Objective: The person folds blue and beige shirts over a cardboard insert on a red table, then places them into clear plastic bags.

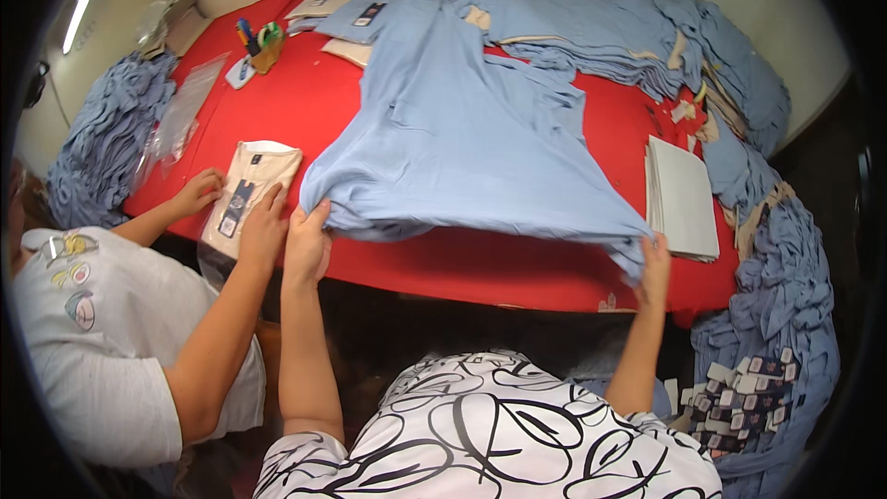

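Note:
A light blue knit shirt stretches across the middle of the table, its near edge lifted off the cloth. My left hand is closed on the near left corner of the shirt. At the near right corner my right hand grips the fabric, which bunches below the fingers. Between my hands the near edge runs nearly straight, slightly sagging. The shirt's far part lies on the table near other garments.
At my left a co-worker's hands rest on a beige folded garment with a dark tag. Blue garments lie piled at the back and right. White sheets sit at the right on the red tablecloth; a pen holder stands back left.

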Tool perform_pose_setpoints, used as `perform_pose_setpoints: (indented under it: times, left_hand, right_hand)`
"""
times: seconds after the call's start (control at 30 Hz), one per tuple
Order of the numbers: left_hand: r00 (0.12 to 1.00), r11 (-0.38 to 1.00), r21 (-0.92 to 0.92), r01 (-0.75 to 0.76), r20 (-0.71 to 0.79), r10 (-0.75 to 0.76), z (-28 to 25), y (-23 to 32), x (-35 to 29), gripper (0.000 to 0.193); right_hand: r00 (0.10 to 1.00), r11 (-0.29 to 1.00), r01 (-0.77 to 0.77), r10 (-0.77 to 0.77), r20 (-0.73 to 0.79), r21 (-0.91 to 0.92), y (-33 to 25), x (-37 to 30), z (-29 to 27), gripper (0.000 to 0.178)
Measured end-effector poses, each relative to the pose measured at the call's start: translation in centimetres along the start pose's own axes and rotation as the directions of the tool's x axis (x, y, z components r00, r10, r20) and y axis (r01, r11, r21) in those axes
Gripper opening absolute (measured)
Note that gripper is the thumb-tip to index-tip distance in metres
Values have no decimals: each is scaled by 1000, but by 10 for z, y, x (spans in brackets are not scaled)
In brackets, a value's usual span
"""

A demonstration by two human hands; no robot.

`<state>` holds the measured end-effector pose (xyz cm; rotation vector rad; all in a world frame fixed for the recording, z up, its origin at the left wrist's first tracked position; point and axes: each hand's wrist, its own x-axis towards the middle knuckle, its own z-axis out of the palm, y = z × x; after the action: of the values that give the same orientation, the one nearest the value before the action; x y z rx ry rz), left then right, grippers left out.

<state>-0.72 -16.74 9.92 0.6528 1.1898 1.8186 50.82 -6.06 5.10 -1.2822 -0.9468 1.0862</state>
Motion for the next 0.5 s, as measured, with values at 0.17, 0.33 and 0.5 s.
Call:
perform_pose_setpoints:
  times: [0.17,0.33,0.5]
  left_hand:
    - [948,805,588,-82,296,-119,-38,69,-41,37]
    - [915,387,921,53,110,-388,-24,95,-44,38]
    - [980,217,956,-196,188,58,19,-2,71,36]
  right_hand:
    - [972,961,39,28,233,-275,-67,-11,-83,15]
    - [963,705,208,-26,269,-678,-100,21,-68,20]
    - [956,784,123,72,286,-608,-19,169,90,33]
